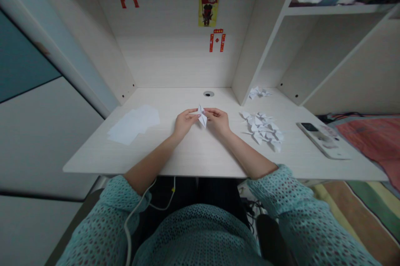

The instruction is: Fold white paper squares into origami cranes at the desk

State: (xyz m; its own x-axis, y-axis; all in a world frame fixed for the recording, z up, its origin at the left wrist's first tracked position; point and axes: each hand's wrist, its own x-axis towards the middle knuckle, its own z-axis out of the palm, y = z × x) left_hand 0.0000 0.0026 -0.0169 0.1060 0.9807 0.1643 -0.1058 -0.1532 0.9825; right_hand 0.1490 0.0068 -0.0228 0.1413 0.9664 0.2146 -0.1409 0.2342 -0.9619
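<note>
Between my two hands, a little above the desk, is a small piece of folded white paper (202, 120) with pointed ends and a crease down its middle. My left hand (185, 123) pinches its left side between thumb and fingers. On the other side, my right hand (220, 120) grips the paper's right edge near the top. To the right lies a pile of folded paper cranes (263, 129), and a smaller group of folded papers (259, 92) sits behind it by the divider. Flat white paper sheets (134, 124) are spread out left of my left hand.
The white desk (200, 161) has a round cable hole (208, 94) at its back. A phone in a pale case (323, 141) lies near the right end. A vertical divider (259, 45) stands at the back right. A white cable (129, 224) hangs over my left sleeve.
</note>
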